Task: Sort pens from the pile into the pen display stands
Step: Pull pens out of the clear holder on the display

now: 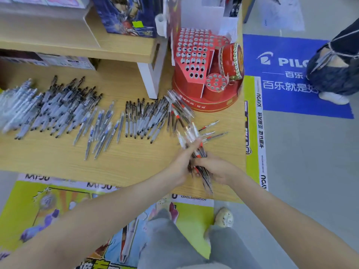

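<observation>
A red pen display stand [196,61] with many empty round holes stands at the right end of the wooden table [58,156]. Both my hands meet near the table's front right edge around a bundle of red-accented pens [191,136]. My left hand [181,164] grips the bundle from the left, and my right hand [215,168] grips its lower end. More red pens [179,108] lie fanned in front of the stand. Groups of black pens [143,117], blue pens [103,127] and a big grey pile [44,107] lie in rows to the left.
A raised wooden shelf [77,45] with boxes runs along the back, on a white leg [151,80]. A red drum decoration [232,62] sits on the stand. Another person's leg and shoe [333,80] are on the blue floor sticker at right. My knees and shoe show below the table.
</observation>
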